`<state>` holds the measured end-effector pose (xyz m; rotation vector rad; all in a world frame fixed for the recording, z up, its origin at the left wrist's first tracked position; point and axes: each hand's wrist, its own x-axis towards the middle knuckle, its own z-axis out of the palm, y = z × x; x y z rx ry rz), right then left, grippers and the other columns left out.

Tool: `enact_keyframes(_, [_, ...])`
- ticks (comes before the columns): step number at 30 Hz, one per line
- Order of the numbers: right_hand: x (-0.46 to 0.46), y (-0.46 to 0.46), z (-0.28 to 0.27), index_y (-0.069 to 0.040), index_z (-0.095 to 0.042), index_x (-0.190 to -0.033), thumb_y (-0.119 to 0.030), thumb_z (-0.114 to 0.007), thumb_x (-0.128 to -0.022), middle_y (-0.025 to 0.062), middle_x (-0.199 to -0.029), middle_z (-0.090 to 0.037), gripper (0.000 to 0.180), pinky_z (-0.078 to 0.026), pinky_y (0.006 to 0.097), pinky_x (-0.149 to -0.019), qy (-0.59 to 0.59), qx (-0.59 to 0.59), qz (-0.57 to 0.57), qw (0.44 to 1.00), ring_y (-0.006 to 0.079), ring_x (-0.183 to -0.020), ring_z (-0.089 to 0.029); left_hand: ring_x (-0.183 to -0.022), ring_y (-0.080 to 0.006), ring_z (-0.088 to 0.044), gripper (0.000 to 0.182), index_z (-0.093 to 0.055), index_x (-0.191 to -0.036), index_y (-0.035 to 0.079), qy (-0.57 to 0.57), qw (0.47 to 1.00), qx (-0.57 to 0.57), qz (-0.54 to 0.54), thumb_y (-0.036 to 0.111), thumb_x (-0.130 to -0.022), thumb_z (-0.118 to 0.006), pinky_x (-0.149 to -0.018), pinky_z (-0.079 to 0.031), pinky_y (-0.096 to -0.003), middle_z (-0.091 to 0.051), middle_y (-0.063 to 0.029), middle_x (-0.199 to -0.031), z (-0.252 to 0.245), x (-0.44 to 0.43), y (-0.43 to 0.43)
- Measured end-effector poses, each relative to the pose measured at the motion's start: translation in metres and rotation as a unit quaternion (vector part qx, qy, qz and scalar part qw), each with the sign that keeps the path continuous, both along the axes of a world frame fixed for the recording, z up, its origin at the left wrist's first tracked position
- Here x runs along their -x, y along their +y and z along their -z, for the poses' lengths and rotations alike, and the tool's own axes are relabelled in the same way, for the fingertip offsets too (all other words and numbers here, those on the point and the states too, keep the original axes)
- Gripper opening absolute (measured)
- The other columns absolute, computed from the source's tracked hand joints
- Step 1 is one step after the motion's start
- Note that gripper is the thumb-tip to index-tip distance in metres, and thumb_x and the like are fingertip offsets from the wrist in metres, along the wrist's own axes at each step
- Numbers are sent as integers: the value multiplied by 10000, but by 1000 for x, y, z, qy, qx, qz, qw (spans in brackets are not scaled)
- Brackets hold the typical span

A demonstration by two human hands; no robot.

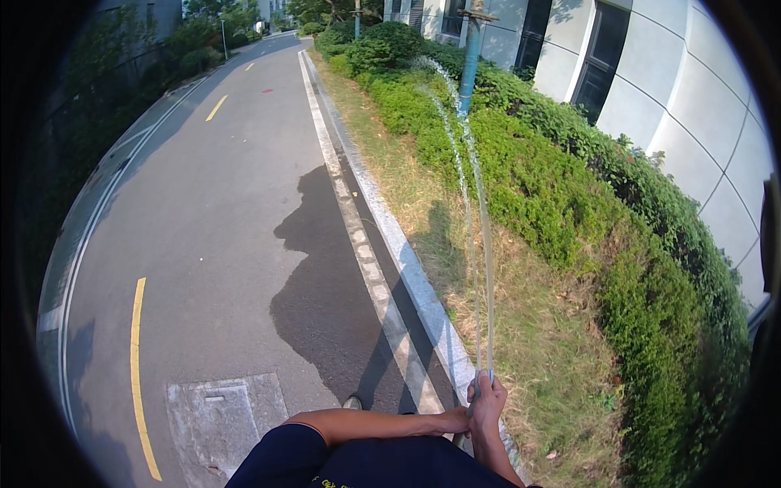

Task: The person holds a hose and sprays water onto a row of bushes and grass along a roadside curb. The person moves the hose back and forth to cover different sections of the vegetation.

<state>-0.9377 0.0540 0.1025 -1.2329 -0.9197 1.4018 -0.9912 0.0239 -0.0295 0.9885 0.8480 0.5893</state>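
Note:
My right hand [488, 399] is closed around the end of a garden hose [473, 407], with the thumb at its mouth. Just behind it, my left hand [454, 421] grips the hose lower down, close to my body; part of the hose is hidden by the hands. Two streams of water [487, 268] leave the hose end, one thicker than the other. They arc forward over the dry grass [537, 329] and break into drops above the low green shrubs [525, 177], near a tree trunk wrapped in blue [469, 67].
A stone kerb [421, 280] separates the grass strip from the asphalt road [207, 201]. Dark wet asphalt [329, 293] lies beside the kerb. A concrete cover [226, 421] is set in the road at my left. A taller hedge [659, 201] runs along the pale building wall [689, 116].

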Motion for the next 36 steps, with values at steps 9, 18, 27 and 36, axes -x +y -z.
enact_keyframes(9, [-26,-6,0,-49,-572,-761,-265,-542,-972,4,-576,-507,304,-288,231,-408,-3,5,21,1000,70,-460,-415,-681,-127,-582,220,-633,-822,40,5,999,6,34,237,-885,-558,-612,-445,-277,-623,-48,-753,-16,-19,-4])
enact_keyframes(18, [-65,-13,1,-47,-567,-733,-256,-548,-970,4,-595,-518,317,-307,230,-452,-10,13,33,999,68,-488,-428,-686,-132,-555,199,-609,-825,49,25,997,-17,68,223,-890,-538,-606,-421,-290,-597,-34,-744,-19,-56,-8])
enact_keyframes(27, [-62,-6,-7,-36,-562,-737,-223,-558,-963,6,-600,-522,294,-313,230,-457,-18,4,11,1000,71,-488,-431,-677,-139,-550,177,-599,-809,46,21,997,-60,41,194,-873,-528,-607,-415,-300,-595,-37,-734,-11,-63,1])
enact_keyframes(36, [-43,11,-16,-44,-560,-746,-224,-558,-956,8,-586,-515,276,-319,234,-453,-103,-8,19,994,77,-487,-444,-1052,-188,-531,377,-544,-1189,33,-18,994,-46,102,291,-914,-546,-882,-418,-338,-588,-106,-1122,-20,-54,24])
